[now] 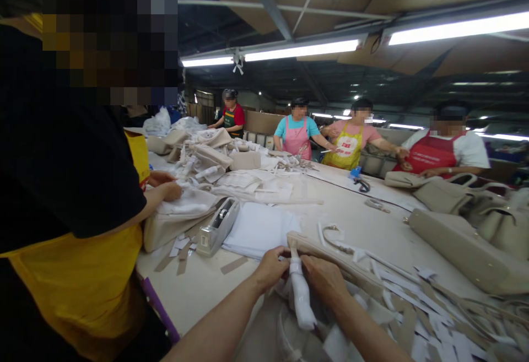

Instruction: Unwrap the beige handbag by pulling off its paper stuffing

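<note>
A beige handbag [334,257] lies in front of me at the table's near edge. Its handle [301,293] is wrapped in white padding and points toward me. My left hand [271,269] closes its fingers at the handle's upper end, from the left side. Opposite it, my right hand [325,277] has its fingers curled against the bag just right of the handle; its fingertips are partly hidden. White sheets [260,227] are stacked beyond my left hand. Under my forearms lie more wrapping and bag parts, partly covered.
A grey tape dispenser [218,227] stands at left, beside a co-worker in a yellow apron [82,285] handling a bag [165,230]. Finished-looking beige bags [467,246] and loose strips [430,312] crowd the right. Several people work along the table's far side.
</note>
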Available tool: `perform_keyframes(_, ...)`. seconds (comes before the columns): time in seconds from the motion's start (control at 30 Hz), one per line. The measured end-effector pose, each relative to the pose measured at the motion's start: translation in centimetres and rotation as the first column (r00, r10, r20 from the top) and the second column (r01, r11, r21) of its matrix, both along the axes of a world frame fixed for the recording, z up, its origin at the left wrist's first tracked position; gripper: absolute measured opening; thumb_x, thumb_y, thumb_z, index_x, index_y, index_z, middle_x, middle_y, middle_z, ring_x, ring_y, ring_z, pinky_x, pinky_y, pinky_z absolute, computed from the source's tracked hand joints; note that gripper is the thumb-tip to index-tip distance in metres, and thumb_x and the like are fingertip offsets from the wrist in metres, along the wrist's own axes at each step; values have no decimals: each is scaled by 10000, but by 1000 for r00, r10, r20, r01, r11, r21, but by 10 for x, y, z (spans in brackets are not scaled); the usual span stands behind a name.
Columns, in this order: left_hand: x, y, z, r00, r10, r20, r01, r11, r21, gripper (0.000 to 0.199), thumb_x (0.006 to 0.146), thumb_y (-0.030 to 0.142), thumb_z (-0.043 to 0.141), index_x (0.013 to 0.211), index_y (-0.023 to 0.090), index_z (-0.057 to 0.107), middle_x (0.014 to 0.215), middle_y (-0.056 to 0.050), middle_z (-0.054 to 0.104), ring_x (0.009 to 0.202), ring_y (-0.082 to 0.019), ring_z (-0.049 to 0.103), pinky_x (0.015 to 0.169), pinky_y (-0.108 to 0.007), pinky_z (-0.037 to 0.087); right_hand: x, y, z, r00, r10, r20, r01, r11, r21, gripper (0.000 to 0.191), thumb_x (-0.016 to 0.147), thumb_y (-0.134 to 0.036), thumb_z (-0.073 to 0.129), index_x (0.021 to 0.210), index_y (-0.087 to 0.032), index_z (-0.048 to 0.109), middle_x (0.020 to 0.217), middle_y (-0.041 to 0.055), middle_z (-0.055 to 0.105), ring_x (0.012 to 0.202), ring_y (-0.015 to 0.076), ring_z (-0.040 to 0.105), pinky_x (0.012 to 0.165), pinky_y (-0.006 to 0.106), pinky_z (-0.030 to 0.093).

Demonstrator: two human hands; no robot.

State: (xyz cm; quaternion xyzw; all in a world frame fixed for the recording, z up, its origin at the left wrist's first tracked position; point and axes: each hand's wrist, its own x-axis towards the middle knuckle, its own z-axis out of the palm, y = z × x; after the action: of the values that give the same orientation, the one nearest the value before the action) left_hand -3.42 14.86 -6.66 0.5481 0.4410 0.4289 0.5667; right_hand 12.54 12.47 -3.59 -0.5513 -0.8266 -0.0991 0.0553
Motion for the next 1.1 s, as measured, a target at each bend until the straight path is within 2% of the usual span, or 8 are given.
perform_keyframes(0.07, -2, 2, 1, 998, -26, -52, 25, 1000, -13, 289, 649, 258, 539, 912, 168, 620, 736, 11, 596, 442, -80, 451, 434, -229, 355, 0, 4, -1, 1000, 2, -16, -3, 1000, -15, 208, 866, -167, 378, 859, -204, 582, 798, 50, 697, 723, 205, 662, 562, 261, 414)
perform_keyframes(0.2, -12, 8, 7, 979, -113, -171, 105, 993, -56, 293, 651, 332, 589, 861, 143, 670, 536, 36, 502, 403, -86, 404, 396, -224, 329, -1, 9, -2, 998, 23, -64, -25, 999, -38, 201, 865, -226, 410, 794, -208, 597, 756, 32, 702, 689, 191, 662, 549, 259, 394)
perform_keyframes(0.37, -13, 11, 8, 963, -146, -228, 144, 989, -24, 224, 604, 263, 607, 787, 144, 659, 590, 26, 526, 500, -101, 432, 433, -214, 331, -5, 1, -1, 992, 37, -119, -36, 999, 10, 246, 909, -247, 348, 879, -233, 592, 827, 4, 686, 749, 154, 642, 613, 251, 405)
perform_keyframes(0.47, -6, 4, 3, 973, -12, -231, 40, 992, 118, 132, 646, 232, 551, 736, 159, 615, 647, 24, 540, 605, -119, 459, 540, -232, 365, -8, -6, 6, 992, 47, -119, -29, 988, 153, 262, 900, -200, 356, 1038, -233, 576, 1031, 53, 647, 925, 190, 599, 782, 300, 407)
perform_keyframes(0.57, -1, -7, -4, 959, 177, -222, -116, 958, 260, 67, 703, 222, 499, 689, 181, 551, 676, 22, 533, 698, -139, 457, 658, -254, 363, -6, -7, 18, 990, 12, -143, 41, 931, 362, 325, 894, -266, 404, 1201, -212, 496, 1226, 103, 553, 1155, 248, 461, 972, 402, 298)
perform_keyframes(0.73, 3, -12, -14, 911, 368, -186, -293, 895, 335, 85, 751, 232, 462, 673, 206, 484, 713, 11, 522, 751, -165, 476, 729, -272, 371, 6, -8, 26, 988, -106, -114, 131, 962, 241, 408, 899, -490, 330, 1007, -188, 582, 936, 86, 652, 938, 229, 566, 921, 409, 312)
perform_keyframes(0.87, 6, -6, -22, 879, 456, -142, -403, 867, 292, 53, 749, 233, 465, 722, 198, 493, 849, -30, 557, 839, -178, 510, 786, -288, 398, 11, -11, 18, 990, -92, -103, 115, 962, 248, 496, 869, -569, 335, 1076, -173, 550, 998, 101, 639, 959, 240, 561, 885, 392, 327)
perform_keyframes(1.1, 2, -3, -29, 875, 473, -105, -454, 876, 163, 161, 790, 327, 441, 694, 202, 475, 661, 11, 555, 691, -158, 525, 662, -265, 402, 17, -15, 12, 993, -115, -39, 121, 953, 278, 495, 843, -514, 453, 1118, -107, 522, 984, 121, 624, 933, 265, 554, 835, 389, 339)
